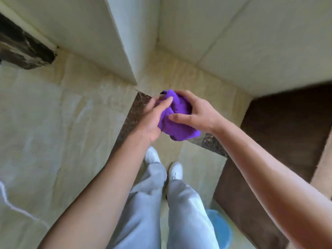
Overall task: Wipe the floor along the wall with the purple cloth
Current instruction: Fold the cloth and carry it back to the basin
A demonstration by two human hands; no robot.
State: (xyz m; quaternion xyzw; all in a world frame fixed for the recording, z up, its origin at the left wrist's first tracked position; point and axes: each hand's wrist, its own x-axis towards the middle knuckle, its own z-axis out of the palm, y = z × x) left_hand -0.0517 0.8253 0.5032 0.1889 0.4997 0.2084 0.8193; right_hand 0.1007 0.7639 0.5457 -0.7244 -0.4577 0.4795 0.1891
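Observation:
A bunched purple cloth [177, 119] is held in the air in front of me, above the floor. My left hand [152, 117] grips its left side, fingers laid over the top. My right hand [194, 112] closes on its right side, thumb pressed on the front. Below lies a beige tiled floor [71, 123] with a dark speckled stone strip [133, 112]. A cream wall [233, 33] with a protruding corner [129, 42] rises just ahead.
My legs in light grey trousers and white shoes [175, 170] stand below the hands. A blue bucket [219, 229] sits by my right leg. Dark brown wood flooring [287, 126] lies to the right. A dark stone slab [23, 47] is upper left; a white cord [10, 203] trails at left.

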